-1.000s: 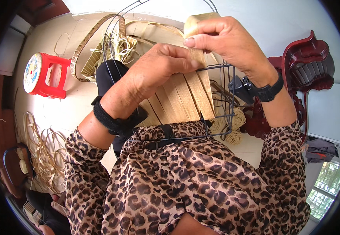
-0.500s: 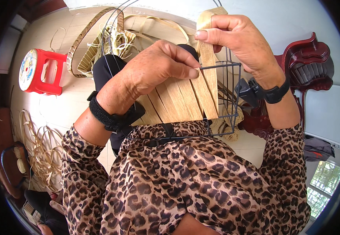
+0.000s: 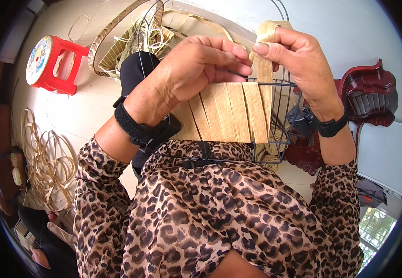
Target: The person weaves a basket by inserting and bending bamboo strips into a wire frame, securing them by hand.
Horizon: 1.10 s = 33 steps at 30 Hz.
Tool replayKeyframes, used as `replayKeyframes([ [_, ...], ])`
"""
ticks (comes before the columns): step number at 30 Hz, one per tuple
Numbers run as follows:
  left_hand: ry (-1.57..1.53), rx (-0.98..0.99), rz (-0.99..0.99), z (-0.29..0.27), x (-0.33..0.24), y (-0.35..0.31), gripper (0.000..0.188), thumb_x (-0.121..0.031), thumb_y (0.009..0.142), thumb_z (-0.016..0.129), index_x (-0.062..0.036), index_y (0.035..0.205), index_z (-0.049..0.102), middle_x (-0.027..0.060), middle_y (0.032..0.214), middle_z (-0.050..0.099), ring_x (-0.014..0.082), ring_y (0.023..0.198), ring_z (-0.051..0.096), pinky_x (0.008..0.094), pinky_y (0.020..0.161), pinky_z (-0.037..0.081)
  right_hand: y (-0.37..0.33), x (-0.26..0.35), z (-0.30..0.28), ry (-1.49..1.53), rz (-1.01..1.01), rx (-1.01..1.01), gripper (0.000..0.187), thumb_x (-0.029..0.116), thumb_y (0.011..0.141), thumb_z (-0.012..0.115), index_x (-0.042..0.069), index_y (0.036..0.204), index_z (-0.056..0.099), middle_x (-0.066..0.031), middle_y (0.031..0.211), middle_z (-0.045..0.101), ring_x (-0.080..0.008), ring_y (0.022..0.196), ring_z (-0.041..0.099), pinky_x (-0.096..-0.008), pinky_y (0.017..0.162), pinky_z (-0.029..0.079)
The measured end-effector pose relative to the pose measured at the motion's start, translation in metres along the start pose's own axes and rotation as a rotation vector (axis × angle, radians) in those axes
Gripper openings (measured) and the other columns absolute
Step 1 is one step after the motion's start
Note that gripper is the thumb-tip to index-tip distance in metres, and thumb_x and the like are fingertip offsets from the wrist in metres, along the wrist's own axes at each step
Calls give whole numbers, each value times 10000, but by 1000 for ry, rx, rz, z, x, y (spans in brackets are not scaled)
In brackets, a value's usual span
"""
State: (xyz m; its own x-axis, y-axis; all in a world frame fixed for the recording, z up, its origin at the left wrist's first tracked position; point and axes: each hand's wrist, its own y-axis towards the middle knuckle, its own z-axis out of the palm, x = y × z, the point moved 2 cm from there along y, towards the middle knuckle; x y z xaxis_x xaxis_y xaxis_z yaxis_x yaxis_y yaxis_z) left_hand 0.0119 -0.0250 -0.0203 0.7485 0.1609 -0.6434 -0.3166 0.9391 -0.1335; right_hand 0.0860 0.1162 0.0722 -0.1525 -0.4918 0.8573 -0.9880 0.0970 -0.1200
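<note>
A black wire basket frame [image 3: 287,116] rests on my lap. Flat tan strips [image 3: 224,113] wrap its near side next to one another, and bare wire shows at the right end. My right hand [image 3: 300,58] pinches a loose length of the tan strip [image 3: 265,72] between thumb and fingers, above the frame's upper wire. That strip runs down over the wire at the right edge of the wrapped part. Above the upper wire, my left hand [image 3: 194,67] has its fingers stretched out and apart, with nothing seen in them. Its palm side hides part of the frame behind.
On the floor at left stand a red stool [image 3: 57,65] and a heap of tan strips [image 3: 48,169]. A basket holding pale fibres [image 3: 140,41] lies beyond my left knee. Twine balls [image 3: 273,150] and dark red carved furniture [image 3: 370,92] are at right. Another person [image 3: 48,245] shows lower left.
My left hand has let go of the strip at the upper wire, and its fingers have opened. My right hand still pinches the strip. The whole view has shifted slightly.
</note>
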Motion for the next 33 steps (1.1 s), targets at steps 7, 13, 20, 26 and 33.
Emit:
replayKeyframes([
  [7,435,20,1,1,-6,-9,130,-86,843,592,-2,910,665,56,846,659,117,774,603,221,761,472,-7,6,-1,-2,-56,-14,113,105,824,639,-7,808,634,34,694,563,-28,636,498,-186,583,410],
  [13,470,42,49,19,1,-12,100,-84,816,647,-8,877,671,23,807,653,77,742,586,201,717,475,-10,9,0,-27,-115,-26,115,88,819,642,-24,843,637,30,714,572,-34,665,506,-189,598,418],
  [20,583,41,-10,20,-2,-10,84,-80,823,638,-4,843,665,5,771,638,53,708,561,185,668,459,-12,5,1,-55,-128,-45,128,89,812,648,-23,873,639,31,719,574,-34,663,493,-188,592,407],
  [26,666,60,17,17,-1,-9,89,-84,831,627,0,837,657,-13,754,620,43,697,542,177,664,444,-13,12,4,-59,-20,-20,137,122,833,634,0,894,643,23,757,572,-57,740,522,-205,686,422],
  [33,848,-13,24,25,-5,-12,284,-281,795,682,-8,847,626,-3,732,603,64,686,541,209,658,448,-2,14,8,-119,-31,-14,136,161,837,630,25,843,635,52,679,516,-20,602,461,-170,557,384],
])
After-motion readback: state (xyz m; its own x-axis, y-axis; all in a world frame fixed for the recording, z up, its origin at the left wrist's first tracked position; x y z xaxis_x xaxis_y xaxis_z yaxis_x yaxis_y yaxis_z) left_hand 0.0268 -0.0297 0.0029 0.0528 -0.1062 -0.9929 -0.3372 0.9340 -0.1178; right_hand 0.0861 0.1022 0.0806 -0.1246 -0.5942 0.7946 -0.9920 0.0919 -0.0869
